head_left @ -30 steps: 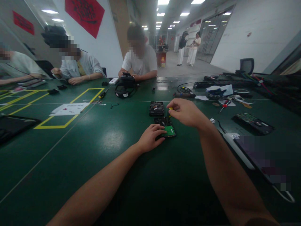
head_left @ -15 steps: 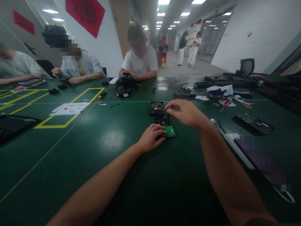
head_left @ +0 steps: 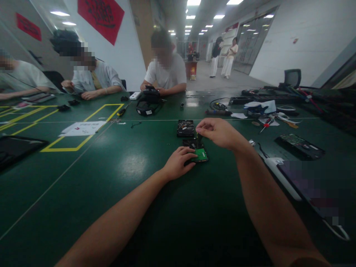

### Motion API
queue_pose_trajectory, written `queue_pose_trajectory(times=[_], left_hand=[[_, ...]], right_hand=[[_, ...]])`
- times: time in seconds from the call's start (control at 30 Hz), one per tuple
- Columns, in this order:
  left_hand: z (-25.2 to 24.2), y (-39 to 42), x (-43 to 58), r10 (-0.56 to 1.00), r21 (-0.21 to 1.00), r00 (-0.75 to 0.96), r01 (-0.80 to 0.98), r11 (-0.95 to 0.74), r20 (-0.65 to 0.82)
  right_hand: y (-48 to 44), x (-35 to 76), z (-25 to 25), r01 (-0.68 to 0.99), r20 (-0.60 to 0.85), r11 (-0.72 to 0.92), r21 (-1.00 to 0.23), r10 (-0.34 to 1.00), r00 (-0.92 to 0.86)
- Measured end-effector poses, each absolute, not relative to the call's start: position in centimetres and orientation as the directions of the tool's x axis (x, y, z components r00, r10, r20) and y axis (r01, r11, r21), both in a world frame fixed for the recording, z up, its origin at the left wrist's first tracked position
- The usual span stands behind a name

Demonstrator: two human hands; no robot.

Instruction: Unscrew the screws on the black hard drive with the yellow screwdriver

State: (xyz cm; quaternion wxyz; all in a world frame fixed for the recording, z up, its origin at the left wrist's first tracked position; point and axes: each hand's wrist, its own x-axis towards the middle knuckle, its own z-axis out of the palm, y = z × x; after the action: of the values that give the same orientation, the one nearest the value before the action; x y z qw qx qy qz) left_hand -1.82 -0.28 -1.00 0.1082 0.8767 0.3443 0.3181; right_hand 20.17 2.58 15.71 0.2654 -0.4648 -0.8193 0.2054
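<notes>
A hard drive (head_left: 201, 156) with a green circuit board lies on the green table in front of me. My left hand (head_left: 179, 163) grips its left side, fingers over the board and thumb at the near edge. Above the drive, my right hand (head_left: 219, 132) pinches the top of a screwdriver (head_left: 199, 139) held upright. Its tip points down at the board; whether it sits in a screw is too small to tell. Just behind stands a second, black hard drive (head_left: 185, 128) with its parts exposed.
To the right lie another drive-like device with a circuit board (head_left: 299, 145), a red-handled screwdriver (head_left: 267, 125) and a white power bank-like object (head_left: 282, 178). A yellow-handled screwdriver (head_left: 121, 110) and white paper (head_left: 82, 128) lie left. Across the table, a person (head_left: 165, 70) sits behind a black headset (head_left: 147, 104).
My right hand has shifted and turned very slightly at the screwdriver's top. My left hand and the hard drive stay in place.
</notes>
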Motion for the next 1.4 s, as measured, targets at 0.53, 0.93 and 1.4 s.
queue_pose_trajectory(times=[0.53, 0.93, 1.4], left_hand=[[-1.01, -0.20, -1.76, 0.669, 0.398, 0.567, 0.538, -0.743, 0.481], [-1.05, -0.16, -1.78, 0.667, 0.399, 0.570, 0.536, -0.744, 0.480], [-1.11, -0.17, -1.85, 0.672, 0.408, 0.564, 0.534, -0.740, 0.481]], right_hand=[[2.36, 20.34, 15.81, 0.749, 0.279, 0.435, -0.499, 0.899, -0.337], [2.01, 20.36, 16.25, 0.697, 0.235, 0.442, -0.565, 0.896, -0.378], [2.27, 20.27, 15.92, 0.776, 0.340, 0.453, -0.439, 0.883, -0.324]])
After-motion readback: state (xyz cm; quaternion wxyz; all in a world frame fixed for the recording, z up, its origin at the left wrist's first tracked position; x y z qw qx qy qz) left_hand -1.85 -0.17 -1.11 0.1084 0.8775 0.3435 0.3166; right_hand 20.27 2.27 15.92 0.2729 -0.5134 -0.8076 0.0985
